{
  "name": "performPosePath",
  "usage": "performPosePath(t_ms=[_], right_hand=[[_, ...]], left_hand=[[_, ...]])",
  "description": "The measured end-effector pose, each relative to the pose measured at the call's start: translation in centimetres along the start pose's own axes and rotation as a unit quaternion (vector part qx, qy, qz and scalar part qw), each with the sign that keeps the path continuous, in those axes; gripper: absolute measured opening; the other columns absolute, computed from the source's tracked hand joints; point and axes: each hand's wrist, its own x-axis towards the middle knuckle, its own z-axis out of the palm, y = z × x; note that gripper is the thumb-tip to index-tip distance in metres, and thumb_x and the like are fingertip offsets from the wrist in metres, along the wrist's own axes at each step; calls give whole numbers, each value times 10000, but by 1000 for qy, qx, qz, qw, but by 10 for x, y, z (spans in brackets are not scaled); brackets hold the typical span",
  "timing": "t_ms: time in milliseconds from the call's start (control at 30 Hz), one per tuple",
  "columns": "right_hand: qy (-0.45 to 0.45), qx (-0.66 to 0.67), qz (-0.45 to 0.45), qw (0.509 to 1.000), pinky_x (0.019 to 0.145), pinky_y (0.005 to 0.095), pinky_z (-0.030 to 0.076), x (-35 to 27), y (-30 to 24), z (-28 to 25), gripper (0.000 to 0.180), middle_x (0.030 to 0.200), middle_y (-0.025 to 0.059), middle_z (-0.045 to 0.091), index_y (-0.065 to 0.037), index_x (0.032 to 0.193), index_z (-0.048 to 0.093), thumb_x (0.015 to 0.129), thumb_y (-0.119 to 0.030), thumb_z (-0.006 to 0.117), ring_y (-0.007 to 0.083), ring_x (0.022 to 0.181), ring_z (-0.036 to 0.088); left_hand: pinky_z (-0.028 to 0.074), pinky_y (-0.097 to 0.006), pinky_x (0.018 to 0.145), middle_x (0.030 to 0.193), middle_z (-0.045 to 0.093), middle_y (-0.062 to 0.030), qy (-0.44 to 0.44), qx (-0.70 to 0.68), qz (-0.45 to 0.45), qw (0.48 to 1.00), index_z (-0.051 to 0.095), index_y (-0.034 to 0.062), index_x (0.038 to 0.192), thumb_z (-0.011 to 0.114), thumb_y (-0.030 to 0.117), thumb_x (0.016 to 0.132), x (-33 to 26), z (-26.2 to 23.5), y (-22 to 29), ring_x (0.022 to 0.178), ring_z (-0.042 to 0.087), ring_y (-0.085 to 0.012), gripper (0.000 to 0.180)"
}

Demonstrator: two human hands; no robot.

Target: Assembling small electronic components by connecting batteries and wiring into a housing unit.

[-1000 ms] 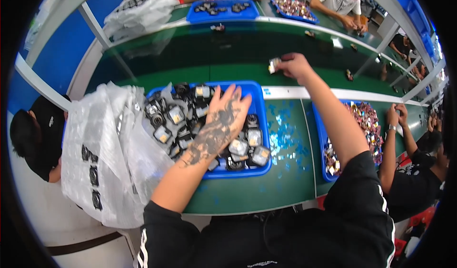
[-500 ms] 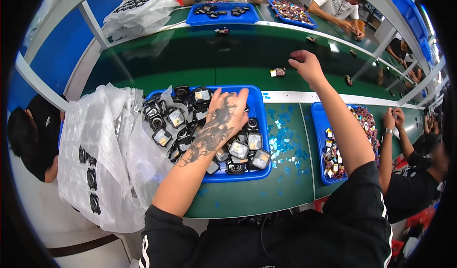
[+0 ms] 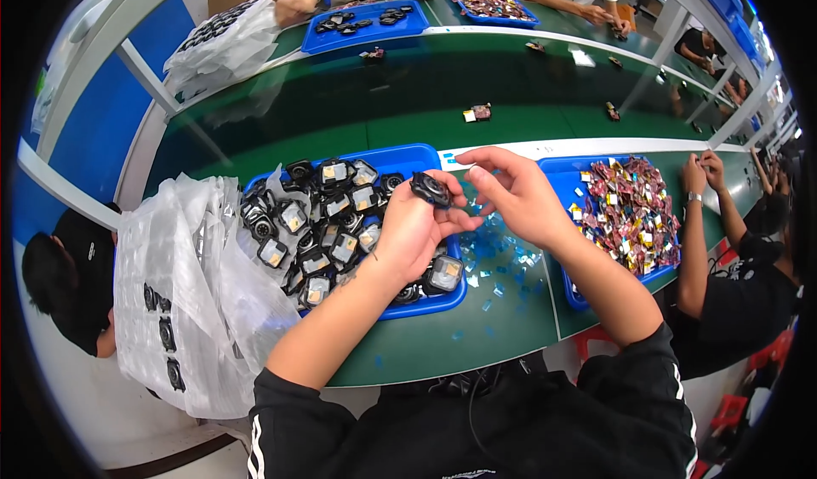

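My left hand [image 3: 415, 228] holds a small round black part [image 3: 430, 188] by its fingertips, above the right end of a blue tray [image 3: 408, 157]. The tray is full of several similar black parts, some with pale square faces [image 3: 328, 224]. My right hand [image 3: 511, 194] is right beside the held part, fingers spread and curled toward it, holding nothing that I can see. Small shiny blue film scraps [image 3: 502, 249] lie on the green table under my right hand.
A clear plastic bag with black parts [image 3: 183, 300] sits left of the tray. A second blue tray of colourful small pieces [image 3: 630, 211] is at the right, where another person's hands [image 3: 706, 173] work. A finished part [image 3: 478, 113] lies on the green belt. More people and trays sit across.
My left hand lifted a black part out of the tray. My right hand came back from the far belt, leaving a part there, and now sits beside the left hand.
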Motion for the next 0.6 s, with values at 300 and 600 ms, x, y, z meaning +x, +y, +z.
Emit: performPosePath(t_ms=[300, 600], right_hand=[[54, -27, -86, 994, 877, 362, 504, -39, 8, 10, 322, 1164, 166, 576, -40, 1237, 584, 945, -174, 597, 263, 1021, 609], [150, -230, -174, 946, 822, 403, 491, -98, 10, 19, 329, 1025, 165, 615, -2, 1151, 609, 825, -15, 658, 341, 952, 610]], left_hand=[[484, -290, 816, 929, 641, -58, 27, 122, 63, 990, 581, 69, 809, 513, 85, 938, -8, 9, -24, 929, 614, -174, 147], [531, -309, 724, 845, 649, -72, -117, 460, 30, 880, 589, -41, 1007, 397, -30, 870, -18, 29, -31, 784, 650, -174, 236]])
